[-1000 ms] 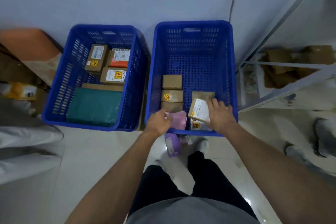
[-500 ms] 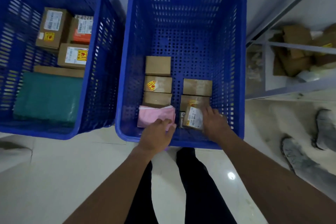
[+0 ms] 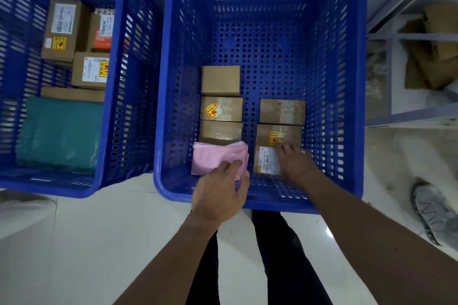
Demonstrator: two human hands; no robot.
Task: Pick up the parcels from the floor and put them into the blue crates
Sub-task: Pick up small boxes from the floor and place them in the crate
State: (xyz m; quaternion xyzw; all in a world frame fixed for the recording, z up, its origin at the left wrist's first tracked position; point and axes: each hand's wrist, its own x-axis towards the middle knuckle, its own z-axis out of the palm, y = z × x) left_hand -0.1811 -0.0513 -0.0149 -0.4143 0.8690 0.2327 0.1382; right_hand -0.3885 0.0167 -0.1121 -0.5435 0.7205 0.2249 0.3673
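1. Left hand (image 3: 220, 188) grips the pink mailer (image 3: 215, 158) inside the right blue crate (image 3: 173, 188), by its near wall.
2. Right hand (image 3: 295, 163), fingers flat, rests on a cardboard box (image 3: 257, 156) beside it; white label (image 3: 267, 160) print unreadable.

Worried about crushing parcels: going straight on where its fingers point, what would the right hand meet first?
Likely the yellow-stickered box, right beyond the labelled box under the right hand; heights unclear.
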